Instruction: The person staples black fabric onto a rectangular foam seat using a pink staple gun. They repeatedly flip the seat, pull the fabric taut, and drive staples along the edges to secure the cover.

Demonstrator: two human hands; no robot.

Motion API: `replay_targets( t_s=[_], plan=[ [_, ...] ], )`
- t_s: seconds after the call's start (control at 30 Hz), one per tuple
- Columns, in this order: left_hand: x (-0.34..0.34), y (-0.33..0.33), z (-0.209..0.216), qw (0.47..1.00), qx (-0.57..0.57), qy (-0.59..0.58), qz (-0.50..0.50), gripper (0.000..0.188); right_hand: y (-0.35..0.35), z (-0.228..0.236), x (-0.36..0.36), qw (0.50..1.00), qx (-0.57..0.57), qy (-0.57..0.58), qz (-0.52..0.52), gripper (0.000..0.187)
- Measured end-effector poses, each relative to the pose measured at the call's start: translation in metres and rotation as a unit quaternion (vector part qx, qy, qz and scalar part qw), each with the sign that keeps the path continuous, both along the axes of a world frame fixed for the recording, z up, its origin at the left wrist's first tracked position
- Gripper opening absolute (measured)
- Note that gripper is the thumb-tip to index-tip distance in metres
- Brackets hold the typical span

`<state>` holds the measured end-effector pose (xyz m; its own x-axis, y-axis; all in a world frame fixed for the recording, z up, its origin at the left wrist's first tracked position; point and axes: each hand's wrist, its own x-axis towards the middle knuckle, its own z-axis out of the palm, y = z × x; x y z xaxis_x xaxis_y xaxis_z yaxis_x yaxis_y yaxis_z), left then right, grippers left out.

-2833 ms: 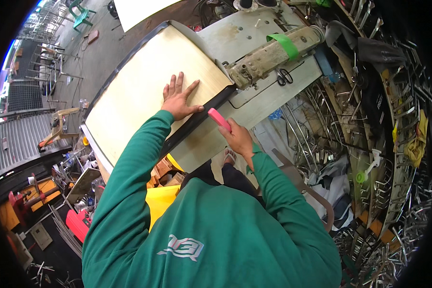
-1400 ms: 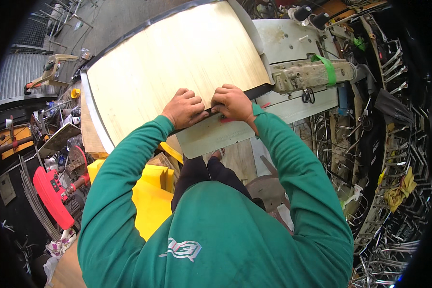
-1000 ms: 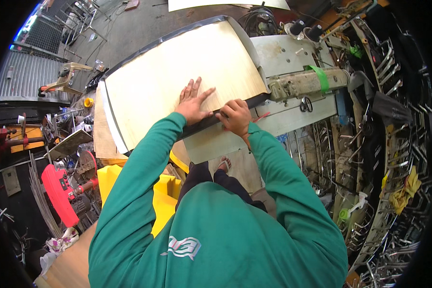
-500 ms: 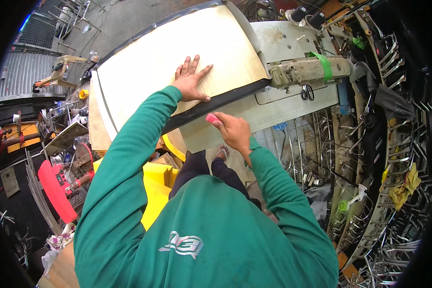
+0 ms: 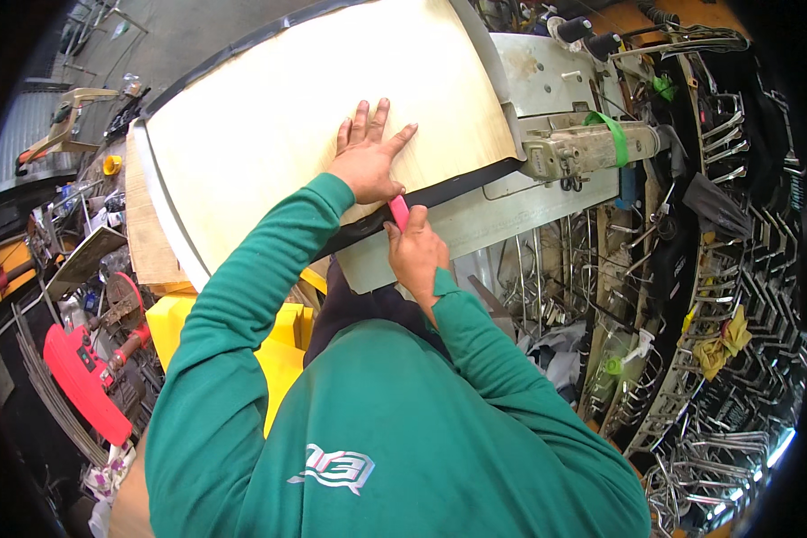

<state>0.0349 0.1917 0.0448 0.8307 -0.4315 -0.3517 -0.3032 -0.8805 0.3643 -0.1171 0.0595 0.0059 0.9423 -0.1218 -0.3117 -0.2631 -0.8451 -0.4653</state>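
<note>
A broad, pale wooden panel (image 5: 251, 117) lies across the work table, with black material (image 5: 457, 185) folded along its near edge. My left hand (image 5: 366, 169) rests flat on the panel near that edge, fingers spread and thumb toward me. Just nearer to me, my right hand (image 5: 417, 258) grips a small pink tool (image 5: 398, 212). The tool's far end meets the black edge close to my left thumb. Its working tip is hidden, and I cannot tell its exact kind.
Right of the panel stands an industrial sewing machine (image 5: 592, 151) with a green band, on a pale table (image 5: 502, 213). Two dark thread cones (image 5: 586, 38) are behind it. Racks of bent metal rods (image 5: 731, 359) line the right side. Yellow blocks (image 5: 282, 345) and a red machine (image 5: 85, 381) stand left.
My right hand has brought the pink tool up against the black edge beside my left thumb. My left hand stays spread on the panel. The whole view has shifted slightly.
</note>
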Motion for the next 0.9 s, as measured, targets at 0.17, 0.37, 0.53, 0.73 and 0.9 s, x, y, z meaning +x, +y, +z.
replay_targets(
  t_s=[0.17, 0.37, 0.53, 0.73, 0.9],
  plan=[
    [-0.035, -0.029, 0.015, 0.796, -0.601, 0.074, -0.014, 0.023, -0.007, -0.009, -0.003, 0.998, 0.048, 0.045, -0.021, 0.042],
    [-0.051, -0.069, -0.005, 0.74, -0.643, 0.162, -0.111, 0.021, -0.024, -0.011, -0.012, 0.996, 0.055, 0.006, -0.077, 0.051],
    [-0.065, -0.095, 0.067, 0.611, -0.751, 0.052, -0.244, 0.022, -0.051, -0.021, -0.012, 0.989, -0.103, 0.057, -0.088, 0.059],
    [-0.034, -0.11, 0.002, 0.761, -0.624, 0.17, -0.058, 0.019, -0.067, -0.077, -0.03, 0.976, 0.045, -0.171, -0.13, 0.054],
    [-0.12, -0.1, -0.001, 0.756, -0.624, 0.116, -0.159, 0.021, -0.116, -0.036, -0.025, 0.993, -0.031, -0.101, 0.043, 0.038]
  ],
)
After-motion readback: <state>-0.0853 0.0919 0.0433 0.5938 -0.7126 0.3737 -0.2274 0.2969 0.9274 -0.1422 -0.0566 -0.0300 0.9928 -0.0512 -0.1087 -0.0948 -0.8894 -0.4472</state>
